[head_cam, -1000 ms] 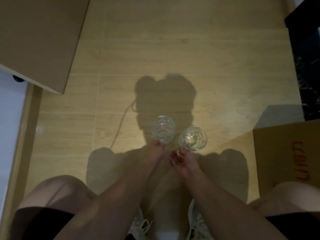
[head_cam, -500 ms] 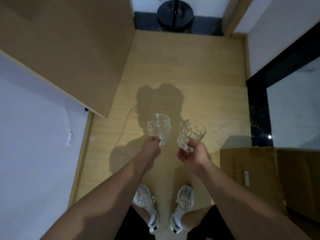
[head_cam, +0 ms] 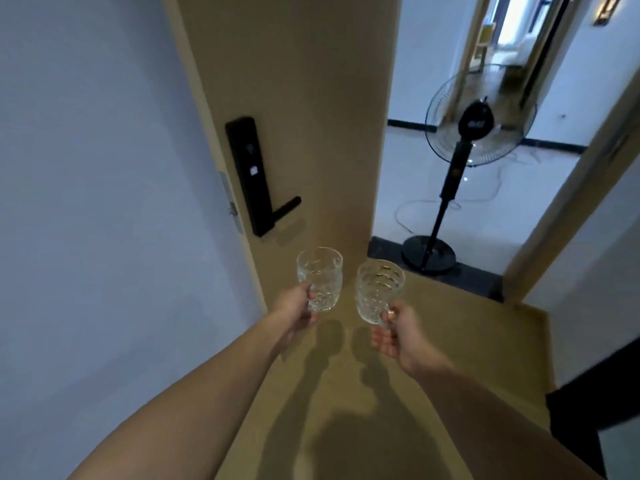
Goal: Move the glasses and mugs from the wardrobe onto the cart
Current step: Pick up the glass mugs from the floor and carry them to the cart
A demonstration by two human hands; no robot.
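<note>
Two clear patterned glass mugs are carried upright in front of me, side by side and apart. My left hand (head_cam: 297, 311) grips the left glass mug (head_cam: 320, 278) by its side. My right hand (head_cam: 398, 332) holds the right glass mug (head_cam: 379, 291) by its handle. Both mugs look empty. Neither the wardrobe nor the cart is in view.
An open wooden door (head_cam: 294, 116) with a black lock and handle (head_cam: 256, 178) stands ahead on the left. A black pedestal fan (head_cam: 464, 157) with a trailing cable stands just past the doorway. A white wall (head_cam: 86, 202) runs along the left. Wooden floor (head_cam: 450, 323) lies below.
My view has lifted from the floor and my feet to the doorway ahead. Both hands have kept hold of their mugs and now carry them upright and higher.
</note>
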